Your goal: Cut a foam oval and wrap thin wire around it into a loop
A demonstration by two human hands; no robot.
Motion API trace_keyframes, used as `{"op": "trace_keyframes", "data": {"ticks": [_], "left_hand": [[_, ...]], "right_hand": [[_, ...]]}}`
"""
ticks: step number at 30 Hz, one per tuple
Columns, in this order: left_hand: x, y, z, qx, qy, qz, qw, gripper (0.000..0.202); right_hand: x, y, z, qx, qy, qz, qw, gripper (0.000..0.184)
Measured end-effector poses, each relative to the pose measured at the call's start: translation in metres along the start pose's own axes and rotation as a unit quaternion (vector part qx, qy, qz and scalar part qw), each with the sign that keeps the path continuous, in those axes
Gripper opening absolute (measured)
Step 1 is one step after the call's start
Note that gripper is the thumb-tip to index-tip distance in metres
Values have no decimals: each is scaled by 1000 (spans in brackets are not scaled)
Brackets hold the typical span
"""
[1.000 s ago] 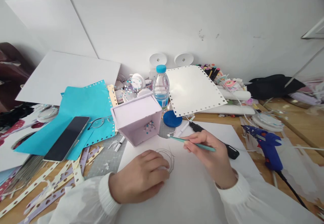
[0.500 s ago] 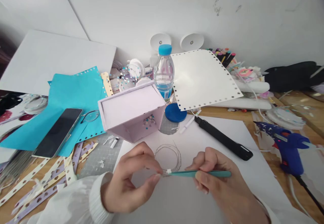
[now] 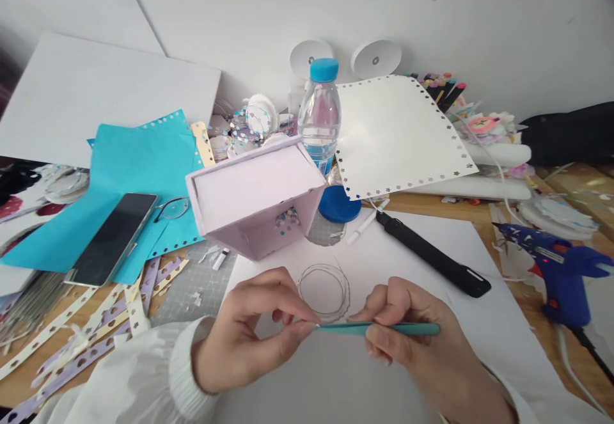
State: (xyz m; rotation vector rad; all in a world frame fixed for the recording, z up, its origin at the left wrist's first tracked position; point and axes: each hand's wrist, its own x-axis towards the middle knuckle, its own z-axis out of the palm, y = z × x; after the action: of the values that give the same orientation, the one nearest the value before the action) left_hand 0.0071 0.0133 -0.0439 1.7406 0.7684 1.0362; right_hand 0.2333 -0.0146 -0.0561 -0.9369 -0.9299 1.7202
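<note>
My right hand (image 3: pixel 407 328) grips teal tweezers (image 3: pixel 403 329) between thumb and fingers, held level and pointing left. At their tip, the thumb and forefinger of my left hand (image 3: pixel 268 328) are pinched together. Whatever sits between those fingertips is mostly hidden; only a tiny pale speck shows there. Just behind both hands, a loose coil of thin wire (image 3: pixel 346 286) lies on a white sheet (image 3: pixel 432 245). Beyond my left hand stands a pale lilac box (image 3: pixel 254 187) with its open side facing me and small confetti pieces inside.
A water bottle (image 3: pixel 319 114) and a blue disc (image 3: pixel 339 205) stand behind the box. To the right lie a black stick-shaped device (image 3: pixel 432 254) and a blue glue gun (image 3: pixel 561 270). On the left are a phone (image 3: pixel 112 238), blue paper (image 3: pixel 141 171) and punched strips (image 3: pixel 81 353).
The white bit seen at the tweezers' tip is now almost covered by my left fingertips, which have moved slightly right onto the tip. The view has shifted a little.
</note>
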Motion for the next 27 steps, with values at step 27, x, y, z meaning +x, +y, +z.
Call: {"op": "trace_keyframes", "data": {"ticks": [27], "left_hand": [[-1,0,2,40,-10,1,999,9]], "right_hand": [[-8,-6,12,-22,96,-15,995,28]]}}
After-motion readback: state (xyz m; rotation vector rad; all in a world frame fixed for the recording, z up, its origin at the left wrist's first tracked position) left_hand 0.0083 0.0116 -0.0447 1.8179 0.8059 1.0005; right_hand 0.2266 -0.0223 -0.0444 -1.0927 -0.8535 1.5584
